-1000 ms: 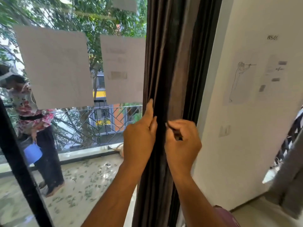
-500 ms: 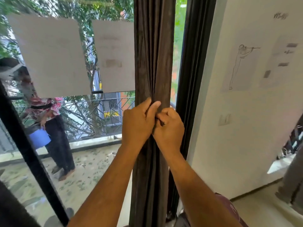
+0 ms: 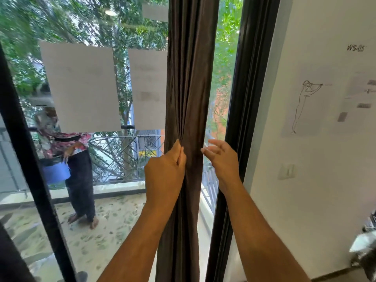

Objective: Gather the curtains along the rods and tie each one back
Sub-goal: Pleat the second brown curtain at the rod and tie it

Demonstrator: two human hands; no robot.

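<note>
One big glass window (image 3: 114,180) fills the left and middle of the view, and its dark frame (image 3: 244,98) runs upright on the right side, next to a smooth white wall (image 3: 305,200). A second dark frame bar (image 3: 30,159) crosses the left part at a slant. Between the gathered curtain and the right frame, a narrow strip of bare glass is open, and green leaves show through it.

The brown curtain (image 3: 189,78) hangs in the middle of the view, in front of the glass, pulled together into a narrow column of many soft vertical folds. Its cloth has a slight shine. The folds are tightest at the height of the hands and spread a little above and below.

Two pale rectangular paper sheets (image 3: 81,86) are on the glass to the left of the curtain; the right one goes behind the curtain's edge. On the wall there is a line drawing of a figure (image 3: 305,106) and a small switch plate (image 3: 286,170).

The left hand (image 3: 164,176) grasps the curtain from its left side, with thumb and fingers pinching the bunched folds. The right hand (image 3: 222,159) is released, its fingers loosely bent, just beside the curtain's right edge and slightly blurred; I cannot tell if the fingertips touch the cloth.
</note>
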